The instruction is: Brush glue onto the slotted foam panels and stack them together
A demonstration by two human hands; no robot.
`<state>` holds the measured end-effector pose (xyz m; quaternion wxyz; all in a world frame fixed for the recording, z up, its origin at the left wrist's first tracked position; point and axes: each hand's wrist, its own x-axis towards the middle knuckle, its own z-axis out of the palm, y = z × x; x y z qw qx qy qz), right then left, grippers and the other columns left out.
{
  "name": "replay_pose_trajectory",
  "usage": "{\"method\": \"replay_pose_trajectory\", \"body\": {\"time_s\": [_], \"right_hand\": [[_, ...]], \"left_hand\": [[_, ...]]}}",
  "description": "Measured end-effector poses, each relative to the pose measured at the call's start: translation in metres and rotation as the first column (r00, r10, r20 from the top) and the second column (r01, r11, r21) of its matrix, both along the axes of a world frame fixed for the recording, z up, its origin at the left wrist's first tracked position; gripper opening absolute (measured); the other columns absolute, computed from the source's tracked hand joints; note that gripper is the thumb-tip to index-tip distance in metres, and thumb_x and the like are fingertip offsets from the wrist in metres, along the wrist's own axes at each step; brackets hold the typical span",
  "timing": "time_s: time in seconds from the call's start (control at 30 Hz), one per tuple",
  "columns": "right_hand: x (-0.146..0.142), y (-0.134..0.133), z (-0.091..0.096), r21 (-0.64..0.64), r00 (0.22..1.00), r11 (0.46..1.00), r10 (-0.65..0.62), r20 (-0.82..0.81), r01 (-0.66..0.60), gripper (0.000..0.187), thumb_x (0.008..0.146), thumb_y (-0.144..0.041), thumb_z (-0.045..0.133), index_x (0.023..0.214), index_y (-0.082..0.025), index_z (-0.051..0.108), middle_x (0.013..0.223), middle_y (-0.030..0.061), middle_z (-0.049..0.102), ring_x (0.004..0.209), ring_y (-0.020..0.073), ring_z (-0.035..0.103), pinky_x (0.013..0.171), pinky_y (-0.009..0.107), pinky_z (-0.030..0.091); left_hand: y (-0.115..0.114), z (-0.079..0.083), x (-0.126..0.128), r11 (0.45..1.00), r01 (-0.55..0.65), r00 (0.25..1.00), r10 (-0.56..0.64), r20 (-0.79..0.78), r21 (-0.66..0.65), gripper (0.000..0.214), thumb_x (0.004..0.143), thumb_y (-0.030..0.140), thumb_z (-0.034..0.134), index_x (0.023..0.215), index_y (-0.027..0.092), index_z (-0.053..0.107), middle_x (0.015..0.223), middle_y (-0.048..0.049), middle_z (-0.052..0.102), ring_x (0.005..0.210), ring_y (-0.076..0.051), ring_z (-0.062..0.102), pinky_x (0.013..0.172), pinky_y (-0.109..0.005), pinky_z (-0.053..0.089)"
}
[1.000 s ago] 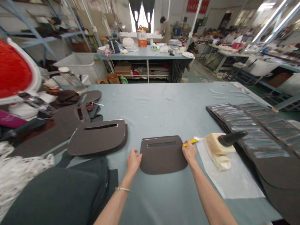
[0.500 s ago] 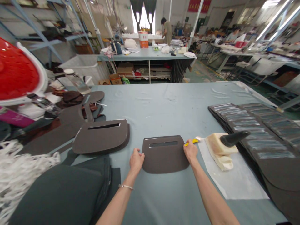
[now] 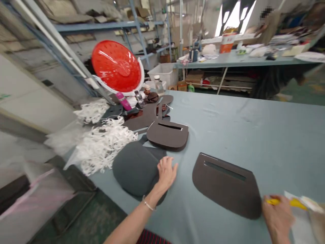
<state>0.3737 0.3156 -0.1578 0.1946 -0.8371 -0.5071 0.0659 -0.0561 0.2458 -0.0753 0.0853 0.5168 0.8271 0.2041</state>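
My left hand (image 3: 167,171), fingers spread, rests at the right edge of a stack of dark grey-green curved fabric pieces (image 3: 135,169). My right hand (image 3: 278,215), blurred, is closed round a yellow-handled brush (image 3: 296,203) with a pale head. It is beside the right corner of a brown panel (image 3: 225,189) that lies flat on the table; whether it touches the panel I cannot tell. A long slot crosses the panel near its far edge. Beyond my left hand sits a stack of similar slotted brown panels (image 3: 167,137).
White tangled strips (image 3: 104,145) lie at the left on the blue-grey table (image 3: 215,132). Behind them are a red basket (image 3: 116,66), a purple bottle (image 3: 123,101) and a clear jar (image 3: 158,84). A person (image 3: 270,28) stands by the far table.
The view has swung left. My left hand has left the brown panel and moved to the dark fabric stack. My right hand still holds the brush by the panel's right side.
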Motion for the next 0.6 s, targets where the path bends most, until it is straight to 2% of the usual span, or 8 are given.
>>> {"method": "replay_pose_trajectory", "body": {"time_s": [0.1, 0.2, 0.27, 0.3, 0.37, 0.47, 0.53, 0.6], "right_hand": [[-0.022, -0.016, 0.000, 0.037, 0.999, 0.998, 0.050, 0.008, -0.050, 0.032, 0.077, -0.048, 0.045, 0.092, -0.021, 0.057, 0.079, 0.0106, 0.060, 0.062, 0.0255, 0.053, 0.057, 0.035, 0.038], [-0.083, -0.033, 0.012, 0.108, 0.983, 0.978, 0.182, -0.034, -0.177, 0.038, 0.076, -0.058, 0.046, 0.087, -0.023, 0.054, 0.073, 0.0070, 0.058, 0.057, 0.0223, 0.051, 0.054, 0.033, 0.037], [-0.142, -0.046, 0.024, 0.158, 0.936, 0.939, 0.327, -0.130, -0.306, 0.041, 0.076, -0.062, 0.046, 0.084, -0.022, 0.052, 0.069, 0.0038, 0.056, 0.054, 0.0193, 0.050, 0.054, 0.031, 0.037], [-0.174, -0.054, 0.031, 0.164, 0.881, 0.907, 0.418, -0.223, -0.389, 0.042, 0.076, -0.063, 0.047, 0.081, -0.022, 0.051, 0.066, 0.0021, 0.055, 0.052, 0.0174, 0.049, 0.053, 0.030, 0.038], [-0.236, -0.070, 0.043, 0.237, 0.645, 0.766, 0.634, -0.425, -0.597, 0.038, 0.077, -0.059, 0.050, 0.081, -0.022, 0.048, 0.076, 0.0028, 0.059, 0.063, 0.0168, 0.054, 0.062, 0.028, 0.043], [-0.307, -0.093, 0.055, 0.338, 0.375, 0.596, 0.760, -0.531, -0.728, 0.033, 0.075, -0.050, 0.058, 0.084, -0.022, 0.045, 0.084, 0.0028, 0.059, 0.071, 0.0158, 0.054, 0.066, 0.026, 0.045], [-0.331, -0.102, 0.058, 0.368, 0.341, 0.593, 0.758, -0.556, -0.716, 0.025, 0.078, -0.042, 0.056, 0.082, -0.022, 0.042, 0.076, -0.0010, 0.053, 0.064, 0.0130, 0.049, 0.062, 0.024, 0.042], [-0.337, -0.104, 0.058, 0.394, 0.366, 0.636, 0.736, -0.569, -0.664, 0.017, 0.081, -0.035, 0.051, 0.080, -0.022, 0.041, 0.071, -0.0034, 0.046, 0.060, 0.0114, 0.045, 0.060, 0.022, 0.039]], "left_hand": [[-0.052, 0.007, -0.055, 0.971, -0.235, 0.946, 0.237, -0.221, 0.034, 0.037, 0.083, 0.031, 0.049, 0.117, 0.017, 0.051, 0.119, -0.0140, 0.051, 0.112, -0.028, 0.044, 0.091, -0.044, 0.035], [-0.080, 0.001, -0.091, 0.978, -0.206, 0.976, 0.203, -0.083, -0.042, 0.017, 0.083, 0.028, 0.047, 0.091, 0.020, 0.059, 0.090, -0.0052, 0.058, 0.085, -0.018, 0.054, 0.077, -0.031, 0.040], [-0.083, -0.005, -0.094, 0.986, -0.165, 0.981, 0.166, 0.103, -0.023, 0.013, 0.080, 0.030, 0.050, 0.079, 0.020, 0.058, 0.077, -0.0005, 0.058, 0.072, -0.013, 0.053, 0.070, -0.026, 0.040], [-0.080, -0.007, -0.090, 0.985, -0.170, 0.965, 0.166, 0.204, -0.001, 0.014, 0.078, 0.032, 0.053, 0.077, 0.019, 0.058, 0.074, 0.0009, 0.058, 0.068, -0.012, 0.053, 0.068, -0.025, 0.040], [-0.072, -0.009, -0.074, 0.982, -0.186, 0.901, 0.156, 0.404, 0.035, 0.020, 0.076, 0.038, 0.056, 0.076, 0.018, 0.059, 0.070, 0.0017, 0.059, 0.065, -0.012, 0.053, 0.066, -0.024, 0.040], [-0.063, -0.005, -0.052, 0.993, -0.114, 0.773, 0.060, 0.631, 0.045, 0.031, 0.079, 0.045, 0.050, 0.089, 0.017, 0.061, 0.075, -0.0009, 0.065, 0.069, -0.013, 0.058, 0.066, -0.025, 0.044], [-0.064, 0.000, -0.052, 0.993, -0.104, 0.802, 0.047, 0.596, 0.062, 0.036, 0.083, 0.046, 0.044, 0.101, 0.018, 0.059, 0.088, -0.0050, 0.067, 0.079, -0.015, 0.060, 0.074, -0.029, 0.046], [-0.069, 0.004, -0.065, 0.970, -0.230, 0.920, 0.191, 0.341, 0.076, 0.042, 0.082, 0.044, 0.046, 0.113, 0.017, 0.054, 0.109, -0.0117, 0.062, 0.099, -0.021, 0.057, 0.087, -0.037, 0.044]]}}
